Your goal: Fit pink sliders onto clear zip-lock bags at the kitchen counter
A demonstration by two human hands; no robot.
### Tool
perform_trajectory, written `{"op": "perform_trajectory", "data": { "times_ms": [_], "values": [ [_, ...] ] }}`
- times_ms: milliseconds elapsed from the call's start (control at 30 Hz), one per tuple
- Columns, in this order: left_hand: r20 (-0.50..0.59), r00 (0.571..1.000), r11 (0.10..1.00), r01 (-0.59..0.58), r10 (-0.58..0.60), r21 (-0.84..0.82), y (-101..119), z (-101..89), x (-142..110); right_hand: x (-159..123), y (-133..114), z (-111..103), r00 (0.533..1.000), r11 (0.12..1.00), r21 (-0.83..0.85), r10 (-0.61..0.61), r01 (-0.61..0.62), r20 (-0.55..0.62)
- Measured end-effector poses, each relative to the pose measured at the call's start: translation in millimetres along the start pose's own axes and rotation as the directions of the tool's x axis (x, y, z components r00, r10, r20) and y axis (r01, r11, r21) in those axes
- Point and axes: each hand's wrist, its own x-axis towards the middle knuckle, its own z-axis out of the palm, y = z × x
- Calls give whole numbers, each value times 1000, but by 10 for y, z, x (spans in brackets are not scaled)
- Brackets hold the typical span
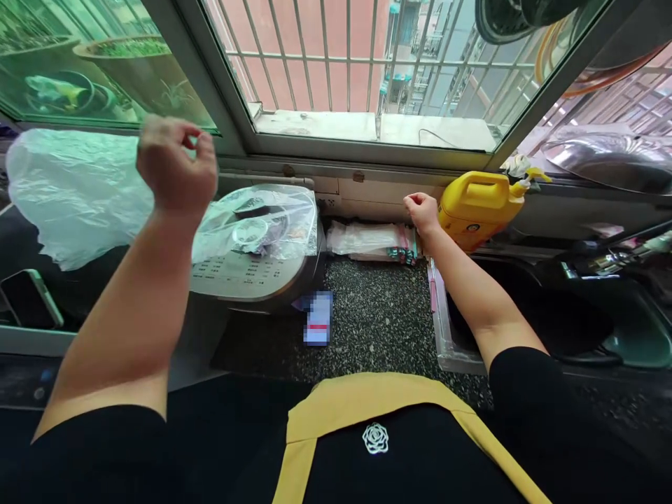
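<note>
My left hand (178, 164) is raised on the left, its fingers curled into a loose fist with nothing visible in them. Behind it and to its left lies a crumpled white plastic bag (78, 189). My right hand (423, 212) is also closed, thumb against the fingers, and nothing shows in it. It is beside a yellow jug with a pump (480, 206) and above a stack of clear plastic bags (367, 239). Between my arms sits an appliance with a printed lid (236, 278), on which a clear bag (283, 217) with things inside rests.
A phone (32, 299) lies at the far left. A blurred small packet (318, 318) is on the dark speckled counter (378, 315). To the right is a dark sink (546, 301) with a faucet (609, 262). A barred window (325, 63) runs along the back.
</note>
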Motion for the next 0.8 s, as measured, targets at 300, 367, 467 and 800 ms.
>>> {"op": "perform_trajectory", "data": {
  "times_ms": [300,367,467,800],
  "values": [
    [110,943,852,-227,313,-472,1298,539,-841,-492,628,-271,987,986,-48,161,-160,16],
    [168,937,813,-165,306,-559,1472,774,-991,-564,707,-301,981,980,-54,192,-190,21],
    [287,906,794,-83,312,-602,1628,1167,-1188,-649,821,-340,967,964,-95,252,-249,20],
    [735,637,963,-47,235,-267,1655,2315,-1695,-852,1185,-357,944,921,-224,331,-319,13]
  ]
}}
